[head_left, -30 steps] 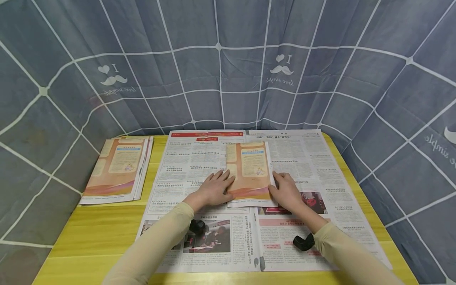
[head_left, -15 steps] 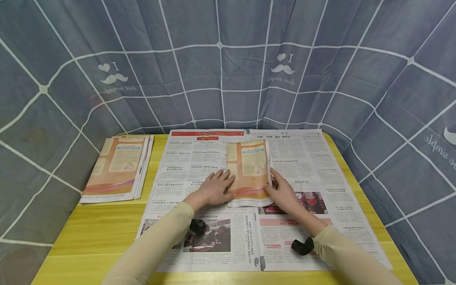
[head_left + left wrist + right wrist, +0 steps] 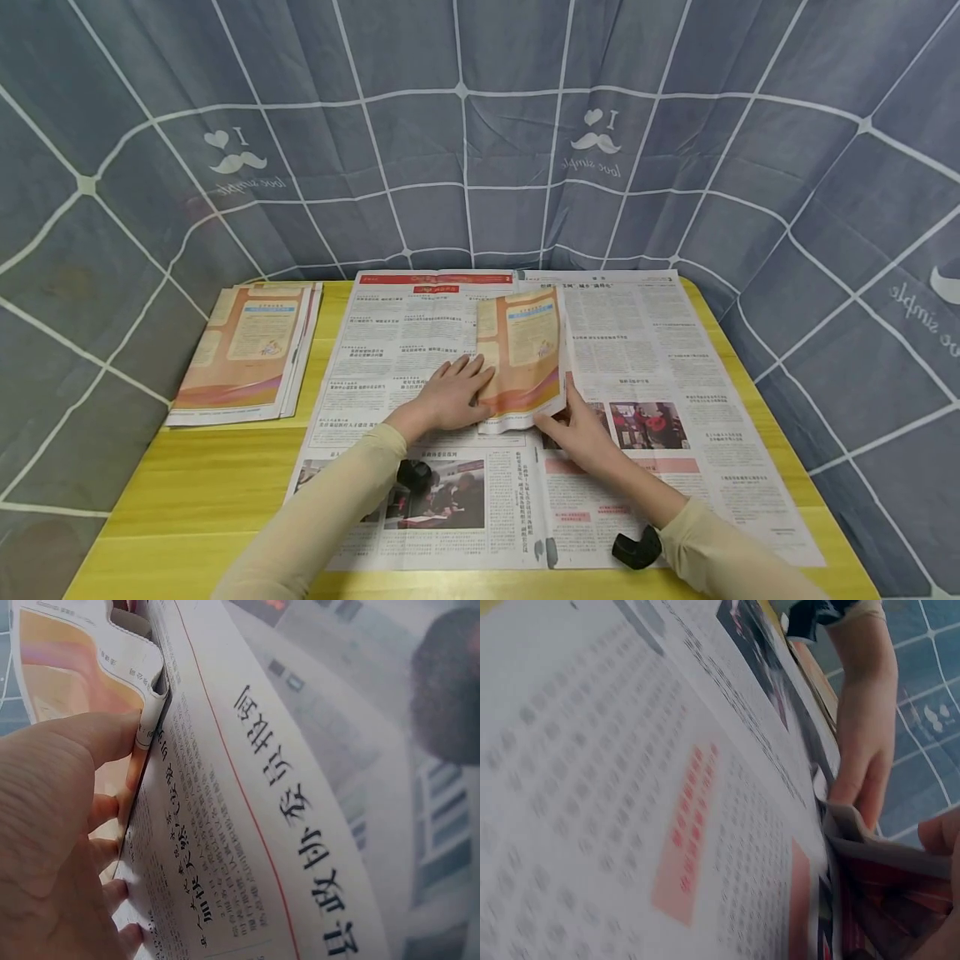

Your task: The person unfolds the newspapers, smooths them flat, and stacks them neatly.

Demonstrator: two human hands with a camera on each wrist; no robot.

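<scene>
Here at the middle of the desk (image 3: 202, 475), the folded newspaper (image 3: 521, 354) with the orange printed page lies on a larger spread newspaper (image 3: 630, 358), its lower right part curling up off the sheets. The left hand (image 3: 452, 394) is planted at its left edge, fingers extended and a little apart, fingertips and thumb resting on the orange page; that grip is loose, pressing down without clasping anything. Over to the right hand (image 3: 581, 429), and this grip is nearly closed: thumb and fingers pinch the folded newspaper by its lower right corner, the bottom edge rippling in a wave. The right wrist view shows the layers bowed up from the sheet beneath, though it is dim and cropped there, so how many layers sit in the pinch is hard to tell. Off on the left side of the desk sits a stack of folded newspapers (image 3: 243, 350), the same orange design on top, well apart from both hands. Behind it all hangs a grey-blue curtain (image 3: 420, 167) with a white grid.
</scene>
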